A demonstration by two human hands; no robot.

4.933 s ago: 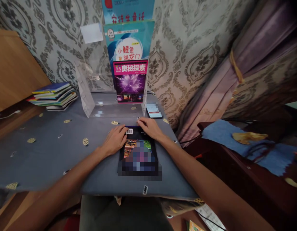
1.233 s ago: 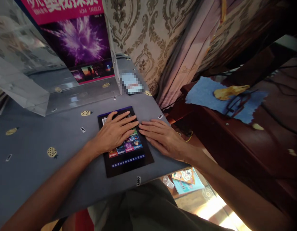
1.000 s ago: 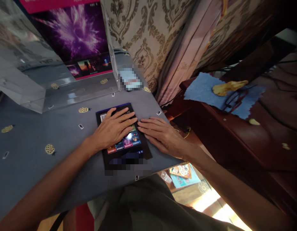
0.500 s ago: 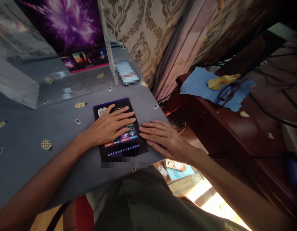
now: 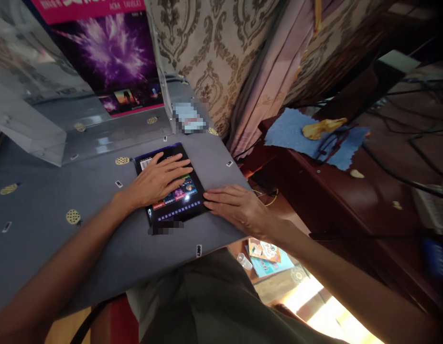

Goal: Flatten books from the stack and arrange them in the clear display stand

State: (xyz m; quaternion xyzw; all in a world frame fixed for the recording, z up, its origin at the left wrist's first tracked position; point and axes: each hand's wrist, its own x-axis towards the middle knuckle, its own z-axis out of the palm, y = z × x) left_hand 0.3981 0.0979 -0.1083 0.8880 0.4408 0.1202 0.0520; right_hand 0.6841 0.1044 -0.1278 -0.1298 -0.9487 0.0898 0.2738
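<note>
A dark, glossy book (image 5: pixel 176 204) lies on the grey patterned tablecloth, showing a barcode and small coloured pictures on its cover. My left hand (image 5: pixel 155 179) rests flat across the upper part of the cover, fingers spread, hiding part of the print. At the book's lower right edge is my right hand (image 5: pixel 239 208), its fingers pressed together and their tips touching the edge. The thumb of that hand is hidden.
A clear acrylic stand (image 5: pixel 171 114) holds an upright purple book (image 5: pixel 113 52). Beside it lies a blurred phone-like item (image 5: pixel 188 117). On the brown cabinet to the right is a blue cloth (image 5: pixel 286 134). Below the table edge are booklets (image 5: pixel 275 263) and a clear cup (image 5: pixel 244 261).
The book has shifted slightly left and away from me on the cloth, with both hands following. My right fingers have come to its lower right edge. The view has tilted a little.
</note>
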